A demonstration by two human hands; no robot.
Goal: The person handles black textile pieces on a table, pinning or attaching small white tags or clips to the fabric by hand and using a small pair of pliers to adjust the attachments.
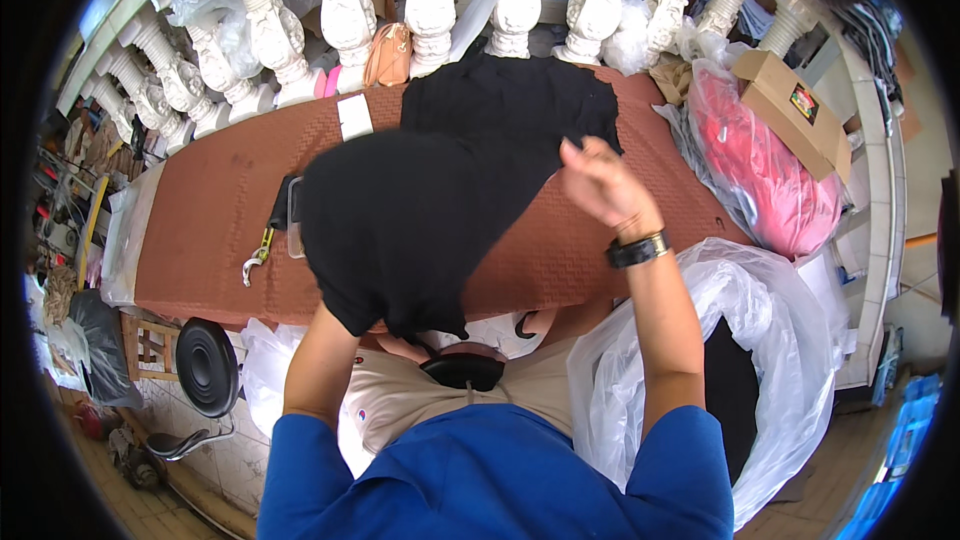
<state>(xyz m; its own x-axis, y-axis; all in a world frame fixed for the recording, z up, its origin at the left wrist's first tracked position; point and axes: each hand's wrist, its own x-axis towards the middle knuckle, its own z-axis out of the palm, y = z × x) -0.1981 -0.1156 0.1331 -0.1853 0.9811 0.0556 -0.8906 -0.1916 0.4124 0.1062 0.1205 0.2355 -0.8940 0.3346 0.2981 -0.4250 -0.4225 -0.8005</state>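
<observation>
A piece of black cloth [400, 210], perhaps a garment, is raised over the brown-covered table [200, 210]. My left forearm [322, 355] runs under its near left side, and the cloth hides that hand completely. At the cloth's far right end, my right hand [605, 185] has thumb and fingers closed on its edge, slightly blurred. More black cloth [510, 95] lies on the table behind, and I cannot tell whether it is separate. Beside the raised cloth, on its left, are a yellow-and-black hand tool [262, 248] and a clear plastic box [294, 215].
A white card [355, 116] and a tan bag [388, 55] lie toward white balusters [430, 0]. To the right are a bag of pink cloth [760, 170], a cardboard box [795, 105] and an open clear plastic bag [790, 360] holding black cloth. A round black stool [207, 367] stands left.
</observation>
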